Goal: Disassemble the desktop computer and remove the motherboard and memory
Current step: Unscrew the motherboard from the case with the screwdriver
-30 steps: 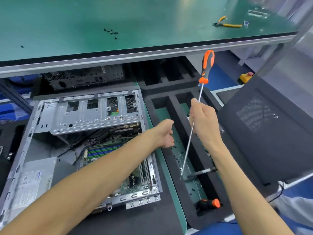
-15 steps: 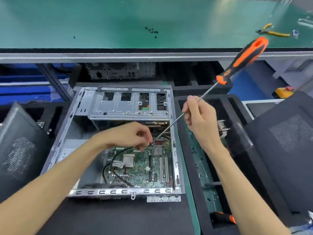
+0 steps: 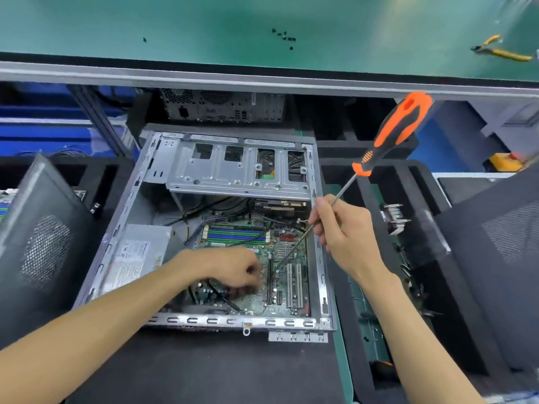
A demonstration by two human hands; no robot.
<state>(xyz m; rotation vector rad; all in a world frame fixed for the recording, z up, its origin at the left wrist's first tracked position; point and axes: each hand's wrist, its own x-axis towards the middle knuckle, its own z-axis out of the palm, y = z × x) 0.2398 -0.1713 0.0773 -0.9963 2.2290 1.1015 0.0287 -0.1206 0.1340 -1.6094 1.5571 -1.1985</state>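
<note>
Open case (image 3: 318,258) is laid on its side on the black mat, motherboard (image 3: 287,255) still seated on the case floor, memory slots (image 3: 236,234) at its far edge under the drive cage (image 3: 233,170); whether sticks are fitted in them cannot be told. Long screwdriver (image 3: 344,191) is gripped by the right hand (image 3: 344,231) mid-shaft, fingers closed around the bare steel, orange handle (image 3: 399,132) left free up and to the right. Shaft axis runs diagonally, handle high far-right, tip low near-left, landing on the board just beside the expansion slots (image 3: 294,281); whether the tip is seated in a screw head is too small to tell. Left hand (image 3: 233,269) is held down on the board just left of the tip, fingers curled; anything pinched in them is hidden, so grasp cannot be told. Key relation: the target spot lies below and left of the right-hand fingers, along the shaft line, and the left hand is the nearer one to it. Judged step: a board mounting screw is being addressed. Grip would probably need shifting to the handle for torque. Loose screws (image 3: 284,36) and cutters (image 3: 501,52) lie on the green table, well apart from the work.
</note>
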